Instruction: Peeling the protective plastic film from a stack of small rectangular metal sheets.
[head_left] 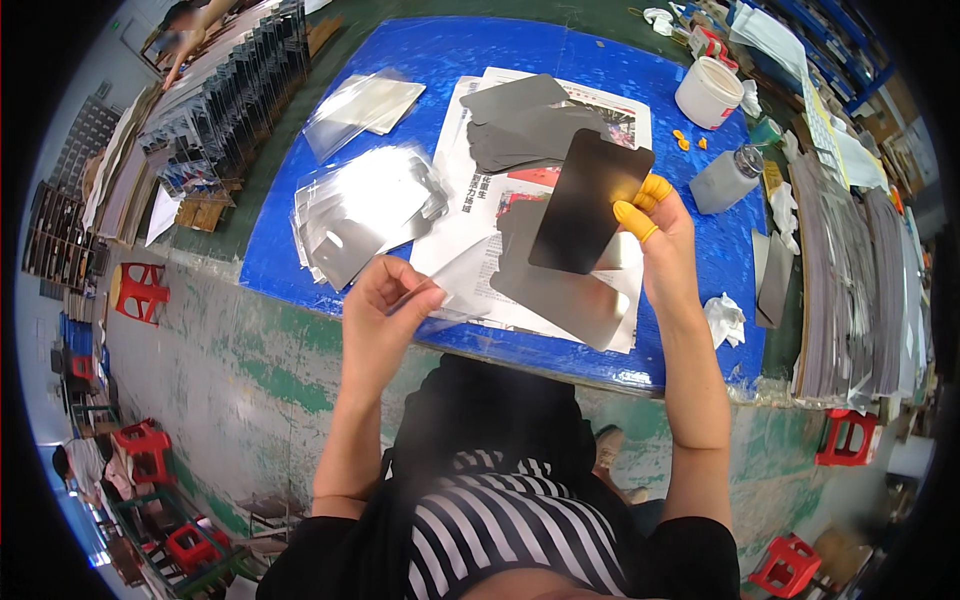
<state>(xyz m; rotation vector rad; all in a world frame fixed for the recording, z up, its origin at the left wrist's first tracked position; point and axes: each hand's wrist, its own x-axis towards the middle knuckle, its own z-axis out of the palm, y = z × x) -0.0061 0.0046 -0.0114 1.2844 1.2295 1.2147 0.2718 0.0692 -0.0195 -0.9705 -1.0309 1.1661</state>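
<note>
Seemingly mid-batch: loose dark plates (pixel 515 137) on newspaper (pixel 455 225)
Right hand (pixel 668 238) pinches another dark plate (pixel 588 205), left hand (pixel 383 303) clear film (pixel 460 280).

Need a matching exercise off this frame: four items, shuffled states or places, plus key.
1. Left hand
2. Right hand
3. Newspaper
4. White tub

A. Lies under loose dark sheets
B. Stands toward the far right of the blue tabletop
C. Holds a dark plate, with yellow covers on some fingers
D. Pinches a clear film

Pairs: 1-D, 2-C, 3-A, 4-B
</note>
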